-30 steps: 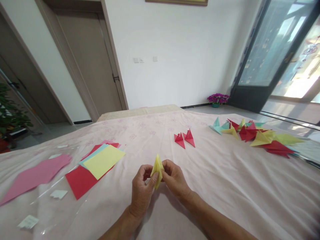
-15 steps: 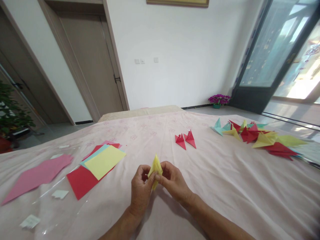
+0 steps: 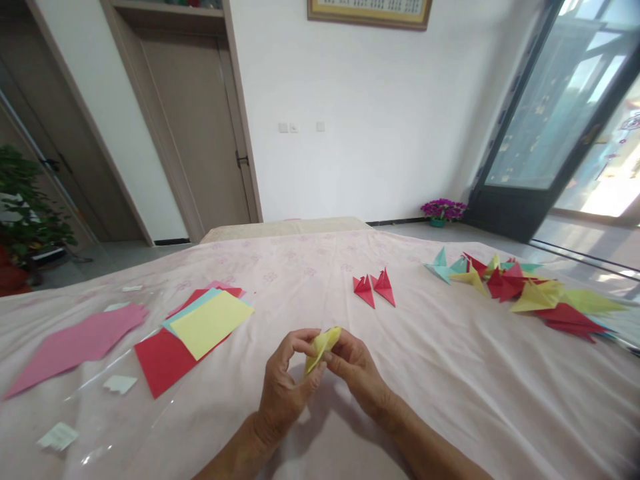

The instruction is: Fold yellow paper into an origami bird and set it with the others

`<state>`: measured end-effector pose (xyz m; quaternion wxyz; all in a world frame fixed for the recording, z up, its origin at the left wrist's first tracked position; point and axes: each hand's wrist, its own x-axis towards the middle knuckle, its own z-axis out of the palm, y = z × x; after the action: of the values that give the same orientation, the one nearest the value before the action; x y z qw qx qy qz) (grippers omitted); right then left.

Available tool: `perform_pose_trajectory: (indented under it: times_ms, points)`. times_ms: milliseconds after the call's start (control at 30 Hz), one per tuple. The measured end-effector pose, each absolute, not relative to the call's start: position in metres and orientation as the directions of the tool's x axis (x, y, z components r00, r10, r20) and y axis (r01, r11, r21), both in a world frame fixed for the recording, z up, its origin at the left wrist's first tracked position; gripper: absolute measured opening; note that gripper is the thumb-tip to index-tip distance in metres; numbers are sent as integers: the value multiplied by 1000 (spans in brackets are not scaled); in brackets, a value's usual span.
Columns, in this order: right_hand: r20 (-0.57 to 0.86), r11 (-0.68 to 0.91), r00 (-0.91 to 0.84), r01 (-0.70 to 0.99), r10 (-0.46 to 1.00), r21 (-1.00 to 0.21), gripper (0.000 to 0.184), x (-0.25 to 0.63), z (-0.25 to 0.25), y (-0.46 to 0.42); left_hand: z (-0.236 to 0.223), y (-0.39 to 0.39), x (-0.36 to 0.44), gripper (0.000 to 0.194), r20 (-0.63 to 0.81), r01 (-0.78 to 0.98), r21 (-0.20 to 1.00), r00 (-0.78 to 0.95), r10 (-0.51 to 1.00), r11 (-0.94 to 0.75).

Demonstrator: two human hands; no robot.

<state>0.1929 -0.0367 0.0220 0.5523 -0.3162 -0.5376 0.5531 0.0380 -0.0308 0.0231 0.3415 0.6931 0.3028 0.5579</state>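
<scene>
A small folded piece of yellow paper point(image 3: 323, 348) is held up over the table between both my hands. My left hand point(image 3: 289, 373) pinches its left side with thumb and fingers. On the other side, my right hand point(image 3: 356, 368) grips its right edge between thumb and fingers. The paper is tilted, and my fingertips cover parts of its folds. Beyond my hands, two red folded paper cranes point(image 3: 374, 289) stand side by side on the cloth.
Coloured paper sheets point(image 3: 213, 323) lie fanned at the left, beside pink sheets point(image 3: 80, 343) and clear plastic with white scraps point(image 3: 120, 384). A heap of folded paper cranes point(image 3: 530, 287) sits at the right. A pale pink cloth point(image 3: 450, 400) covers the table.
The yellow paper has turned from upright, point up, to a tilt toward the upper right. My fingers have shifted on it. The view has tipped slightly upward.
</scene>
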Motion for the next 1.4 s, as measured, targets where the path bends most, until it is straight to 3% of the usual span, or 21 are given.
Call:
perform_pose_trajectory:
  times_ms: [233,533,833,1400]
  points:
    - [242,178,-184,-309,953,-934,15,195,22,-35,22,-28,37,15,627,141,736,228,745,-662]
    - [262,185,-204,-332,943,-925,15,194,24,-34,23,-29,40,10,682,237,688,112,722,-686]
    - [239,196,-128,-282,962,-939,25,194,14,-32,19,-28,37,2,667,255,702,93,740,-665]
    - [284,278,-68,-88,957,-957,27,189,2,-28,7,-24,35,12,519,285,816,26,855,-504]
